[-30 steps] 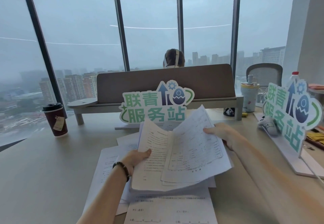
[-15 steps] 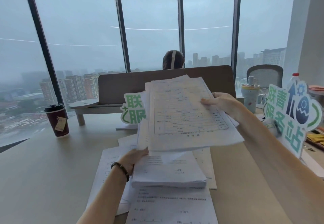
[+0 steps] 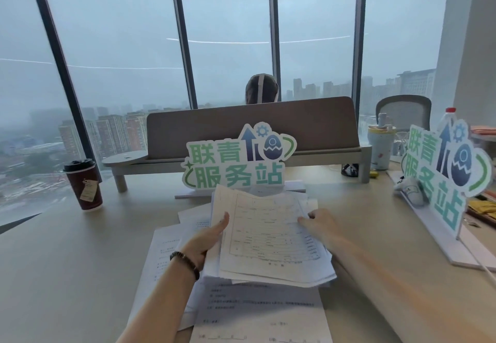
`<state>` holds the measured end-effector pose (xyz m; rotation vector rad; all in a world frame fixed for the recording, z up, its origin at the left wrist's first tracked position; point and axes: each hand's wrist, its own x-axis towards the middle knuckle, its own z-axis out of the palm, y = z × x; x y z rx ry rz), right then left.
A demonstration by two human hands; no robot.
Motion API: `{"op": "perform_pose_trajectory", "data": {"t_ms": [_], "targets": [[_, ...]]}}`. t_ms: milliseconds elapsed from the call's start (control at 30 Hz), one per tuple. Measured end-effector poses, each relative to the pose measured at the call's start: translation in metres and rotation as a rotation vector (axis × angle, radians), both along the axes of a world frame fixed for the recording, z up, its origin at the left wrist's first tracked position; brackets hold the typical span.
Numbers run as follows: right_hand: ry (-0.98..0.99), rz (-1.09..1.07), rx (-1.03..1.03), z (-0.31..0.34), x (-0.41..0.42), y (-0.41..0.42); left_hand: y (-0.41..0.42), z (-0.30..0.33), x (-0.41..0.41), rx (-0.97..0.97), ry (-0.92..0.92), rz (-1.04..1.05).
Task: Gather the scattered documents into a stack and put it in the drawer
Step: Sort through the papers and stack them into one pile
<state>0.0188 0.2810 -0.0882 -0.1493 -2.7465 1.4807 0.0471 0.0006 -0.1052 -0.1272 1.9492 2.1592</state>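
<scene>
Two hands hold a sheaf of papers above a desk.

I see my left hand (image 3: 208, 240) gripping the sheaf (image 3: 268, 238) at its left edge, thumb on top, and my right hand (image 3: 320, 226) pinching its right edge. The sheaf's long axis runs away from me, toward the sign (image 3: 236, 162) just beyond it. Loose sheets (image 3: 257, 313) lie flat under the sheaf and nearer me, closest to the left hand. No drawer shows.

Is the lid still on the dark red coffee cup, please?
Yes, the dark red coffee cup on the desk at the left wears a black lid.
</scene>
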Motion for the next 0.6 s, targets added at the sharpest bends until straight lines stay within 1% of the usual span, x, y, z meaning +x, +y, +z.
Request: {"op": "perform_pose_trajectory", "data": {"t_ms": [133, 267, 333, 467, 533, 567, 600], "targets": [[0.02, -0.008, 0.04, -0.01, -0.001, -0.004, 0.003, -0.004, -0.002, 0.0, -0.069, 0.045], [0.068, -0.017, 0.019, -0.014, -0.002, -0.005, 0.008, -0.002, 0.002, -0.092, -0.074, 0.078], [0.099, -0.022, 0.034, -0.016, -0.001, -0.007, 0.01, -0.002, 0.003, -0.105, -0.068, 0.078], [0.161, -0.007, 0.091, -0.015, 0.003, -0.011, 0.009, 0.003, 0.006, -0.049, -0.057, 0.104], [0.144, 0.014, 0.092, -0.008, 0.001, -0.009, 0.01, 0.009, 0.01, 0.019, -0.013, 0.127], [0.113, 0.028, 0.048, -0.003, 0.0, -0.008, 0.01, 0.012, 0.012, 0.062, 0.022, 0.134], [0.077, 0.047, -0.042, 0.001, -0.003, -0.006, 0.011, 0.014, 0.014, 0.094, 0.062, 0.137]]}}
